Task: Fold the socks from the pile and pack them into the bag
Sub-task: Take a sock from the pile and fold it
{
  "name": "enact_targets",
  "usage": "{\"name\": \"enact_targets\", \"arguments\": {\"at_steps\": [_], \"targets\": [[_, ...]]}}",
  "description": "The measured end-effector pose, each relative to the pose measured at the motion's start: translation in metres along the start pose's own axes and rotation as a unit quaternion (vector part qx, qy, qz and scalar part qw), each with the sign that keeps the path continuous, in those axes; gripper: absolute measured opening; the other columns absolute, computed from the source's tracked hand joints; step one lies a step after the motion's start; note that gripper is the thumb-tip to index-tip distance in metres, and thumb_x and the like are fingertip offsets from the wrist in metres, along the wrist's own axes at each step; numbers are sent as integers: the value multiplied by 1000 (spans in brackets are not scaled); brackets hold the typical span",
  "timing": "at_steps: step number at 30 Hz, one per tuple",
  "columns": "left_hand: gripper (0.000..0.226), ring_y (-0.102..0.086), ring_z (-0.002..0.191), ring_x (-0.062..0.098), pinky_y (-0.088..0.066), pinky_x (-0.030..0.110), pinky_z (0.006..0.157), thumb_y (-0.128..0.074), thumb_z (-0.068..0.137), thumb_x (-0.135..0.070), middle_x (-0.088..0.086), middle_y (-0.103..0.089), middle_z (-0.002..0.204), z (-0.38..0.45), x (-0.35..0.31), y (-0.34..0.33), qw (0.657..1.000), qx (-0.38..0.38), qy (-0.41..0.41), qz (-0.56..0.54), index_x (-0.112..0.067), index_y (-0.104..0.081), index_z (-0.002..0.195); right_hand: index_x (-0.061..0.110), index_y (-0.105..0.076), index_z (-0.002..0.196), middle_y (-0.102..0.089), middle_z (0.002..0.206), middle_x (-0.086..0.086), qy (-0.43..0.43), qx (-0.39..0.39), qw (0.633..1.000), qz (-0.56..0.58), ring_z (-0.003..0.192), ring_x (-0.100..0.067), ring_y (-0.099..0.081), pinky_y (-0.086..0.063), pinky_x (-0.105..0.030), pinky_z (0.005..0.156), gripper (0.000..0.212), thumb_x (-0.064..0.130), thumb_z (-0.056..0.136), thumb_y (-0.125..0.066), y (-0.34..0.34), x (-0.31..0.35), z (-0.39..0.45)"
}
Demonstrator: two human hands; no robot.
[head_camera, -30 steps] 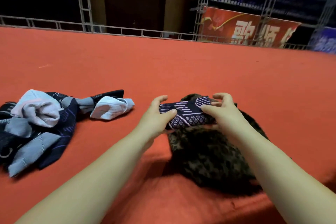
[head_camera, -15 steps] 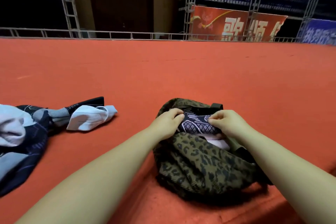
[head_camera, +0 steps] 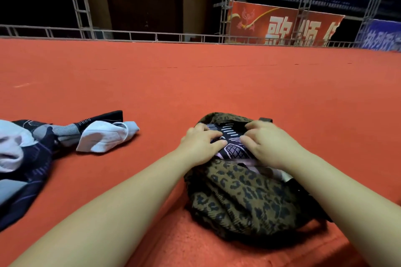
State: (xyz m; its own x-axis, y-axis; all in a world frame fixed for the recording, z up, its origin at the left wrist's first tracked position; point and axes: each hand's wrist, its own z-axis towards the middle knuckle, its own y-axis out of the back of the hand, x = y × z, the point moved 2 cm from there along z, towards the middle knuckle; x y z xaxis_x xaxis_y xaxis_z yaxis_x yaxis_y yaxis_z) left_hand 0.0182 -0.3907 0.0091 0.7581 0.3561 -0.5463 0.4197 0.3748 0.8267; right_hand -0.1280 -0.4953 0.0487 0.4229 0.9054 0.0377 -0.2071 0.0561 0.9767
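Socks are sitting in two places at this moment. One folded sock [head_camera: 230, 143], dark with pale dashes and a grid pattern, is lying in the mouth of the bag [head_camera: 245, 199], the leopard-print pouch resting on the red carpet [head_camera: 217, 84] right in front of the person. Both hands are working on it: the left hand [head_camera: 200, 145] is curling its fingers over the sock's left end, and the right hand [head_camera: 268, 143] is curling over its right end, the two thumbs nearly meeting across the middle. They are pinching and pressing the bundle down into the opening rather than lying flat or spread. A strip of something pale is showing just under the sock inside the bag; whether that is another sock or lining, I cannot tell.

Judging from this, the current sock is folded and is nearly packed, but it is not yet fully tucked in, since most of its top is showing above the rim.

Well apart to the left, the pile [head_camera: 39, 154] is waiting: a loose tangle of white, grey and dark patterned socks, with one white sock [head_camera: 106, 136] sticking out toward the bag. None of these look folded, so a good share of the job appears to be left. How many socks the bag already holds is hidden.
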Motion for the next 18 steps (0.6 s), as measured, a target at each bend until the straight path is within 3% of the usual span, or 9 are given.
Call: {"name": "enact_targets", "arguments": {"at_steps": [3,5,8,10,12,14,15,17,18], "targets": [[44,-11,145,15,-8,29,115,-37,100,-38,-3,-15,157,7,0,-5,994,84,-10,-67,-27,-39,142,18,-55,125,-55,130,-1,38,146,984,97,124,-20,-46,-32,-36,106,42,40,101,-29,-14,7,-11],[47,-22,141,11,-13,22,111,-37,100,-38,-8,-29,150,13,2,-10,973,119,27,-196,-20,-38,143,26,-40,141,-44,142,6,24,184,975,124,133,-15,-34,-22,-29,110,45,43,101,-26,-20,-1,-14],[53,-47,125,12,-26,31,113,-44,92,-54,-8,-49,138,16,2,-10,944,116,53,-305,-22,-51,134,32,-44,135,-46,139,7,-2,209,966,154,132,-14,-35,-22,-32,111,49,52,99,-18,-28,-9,-8],[45,-45,123,9,-26,34,114,-36,95,-52,-7,-50,135,16,2,-10,960,108,-19,-258,-27,-55,128,27,-47,131,-47,139,-2,-42,209,965,154,131,-21,-37,-25,-41,111,57,57,97,-13,-28,-7,-2],[42,-40,123,6,-23,37,115,-28,98,-50,-7,-48,132,4,5,-9,966,111,-63,-226,-30,-54,124,27,-52,118,-49,131,-10,-73,208,969,107,125,-30,-39,-29,-48,107,48,48,100,-12,-27,-3,4],[52,-34,131,11,-21,37,116,-24,95,-50,-3,-42,141,-6,12,-7,967,95,-54,-228,-26,-49,133,29,-50,112,-52,125,-10,-66,175,982,20,119,-32,-42,-34,-50,101,40,43,100,-14,-21,-1,9],[57,-29,137,14,-17,35,117,-22,93,-47,1,-36,147,-16,13,-5,977,100,-107,-156,-21,-42,139,25,-49,114,-54,124,-8,-39,133,990,10,116,-30,-44,-36,-49,99,42,44,99,-15,-16,1,10],[60,-20,141,10,-9,34,119,-18,93,-45,-2,-28,152,-38,20,-3,981,114,-138,-69,-21,-30,146,22,-57,116,-59,123,0,13,93,988,126,115,-17,-49,-38,-35,101,59,54,95,-11,-12,9,9],[56,-18,142,6,-4,39,119,-17,95,-49,-8,-27,153,-48,26,-2,982,116,-136,-54,-28,-29,146,22,-60,118,-59,123,8,17,118,972,202,115,-8,-50,-36,-21,102,62,53,97,-12,-12,14,7]]}}
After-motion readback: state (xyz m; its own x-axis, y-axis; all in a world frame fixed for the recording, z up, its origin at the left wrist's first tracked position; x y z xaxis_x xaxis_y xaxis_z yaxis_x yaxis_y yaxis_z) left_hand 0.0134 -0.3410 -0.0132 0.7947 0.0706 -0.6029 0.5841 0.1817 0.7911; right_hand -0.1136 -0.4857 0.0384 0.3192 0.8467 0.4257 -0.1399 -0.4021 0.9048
